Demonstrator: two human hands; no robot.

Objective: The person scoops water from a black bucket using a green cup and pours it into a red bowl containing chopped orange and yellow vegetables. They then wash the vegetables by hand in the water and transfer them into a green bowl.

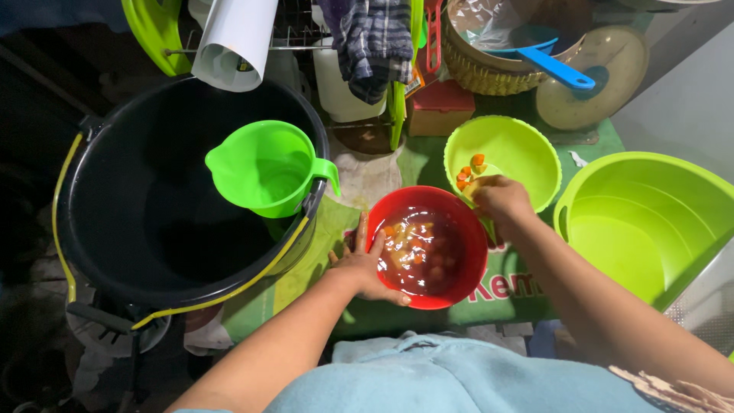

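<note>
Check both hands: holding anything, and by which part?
Left hand grips the red bowl by its left rim, fingers over the edge. Right hand pinches a small pale piece at its fingertips over the small green bowl; exact hold unclear.

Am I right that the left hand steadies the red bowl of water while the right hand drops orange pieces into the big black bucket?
Not quite. In the head view the right hand is over the small lime-green bowl holding the orange pieces, not the black bucket. The left hand does grip the red bowl.
</note>
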